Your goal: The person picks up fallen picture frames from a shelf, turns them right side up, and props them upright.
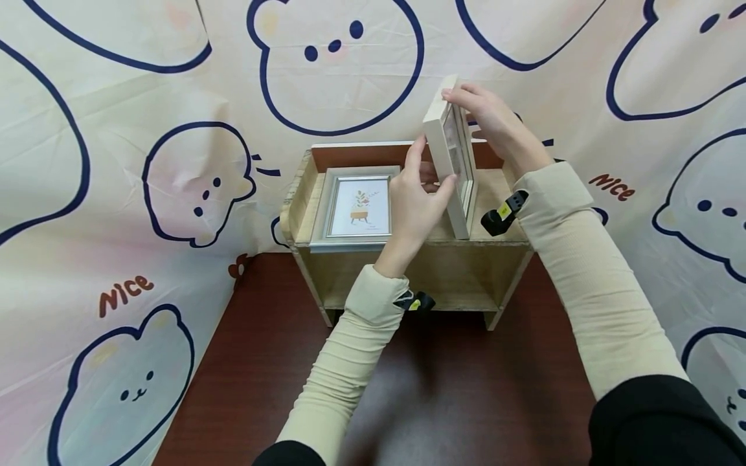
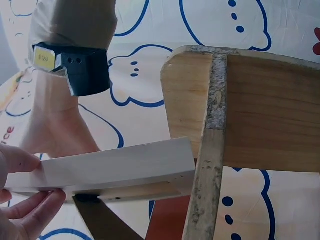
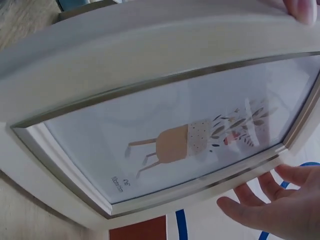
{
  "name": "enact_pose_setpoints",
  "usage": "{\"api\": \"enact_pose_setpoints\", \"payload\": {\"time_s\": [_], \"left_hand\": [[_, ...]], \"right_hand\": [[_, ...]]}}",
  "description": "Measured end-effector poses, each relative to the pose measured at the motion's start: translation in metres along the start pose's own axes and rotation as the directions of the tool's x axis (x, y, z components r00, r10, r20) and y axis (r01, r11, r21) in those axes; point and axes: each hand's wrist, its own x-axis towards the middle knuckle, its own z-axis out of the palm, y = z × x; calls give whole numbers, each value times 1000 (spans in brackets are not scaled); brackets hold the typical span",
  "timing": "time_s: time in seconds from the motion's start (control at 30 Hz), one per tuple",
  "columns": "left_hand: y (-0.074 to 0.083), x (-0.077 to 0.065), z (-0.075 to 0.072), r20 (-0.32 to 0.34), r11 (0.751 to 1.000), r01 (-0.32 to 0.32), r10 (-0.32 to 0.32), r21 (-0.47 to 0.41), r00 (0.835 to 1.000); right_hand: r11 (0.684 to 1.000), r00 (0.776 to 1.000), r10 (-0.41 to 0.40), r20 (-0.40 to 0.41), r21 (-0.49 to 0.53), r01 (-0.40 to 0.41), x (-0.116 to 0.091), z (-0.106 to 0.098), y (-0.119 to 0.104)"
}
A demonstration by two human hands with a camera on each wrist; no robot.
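A white picture frame [image 1: 451, 155] stands raised and turned almost edge-on at the right part of a small wooden shelf unit [image 1: 507, 272]. My left hand [image 1: 416, 194] pinches its near edge, thumb and fingers either side. The right hand [image 1: 495, 123] holds it at the top. In the right wrist view, its picture of a potted plant on legs [image 3: 177, 142] shows sideways behind the pane. On the left part of the same shelf a second, silver-white frame [image 1: 320, 217] leans back, with a similar plant picture facing me. My left hand partly covers its right side.
The shelf unit has a raised side panel [image 1: 297, 194] and a reddish-brown back strip [image 1: 355, 156]. It stands on a dark brown table [image 1: 466, 382]. Behind hangs a pale curtain [image 1: 344, 84] printed with blue-outlined bears.
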Motion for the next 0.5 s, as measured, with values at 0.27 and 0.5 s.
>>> {"api": "enact_pose_setpoints", "payload": {"time_s": [0.27, 0.5], "left_hand": [[-3, 5, -2, 17, 1000, 26, -26, -5, 1000], [-4, 6, -3, 28, 999, 36, -36, -9, 999]], "right_hand": [[999, 993, 32, -110, -7, -33, -2, 0, -2], [997, 992, 58, -113, 65, -51, 2, -8, 6]]}}
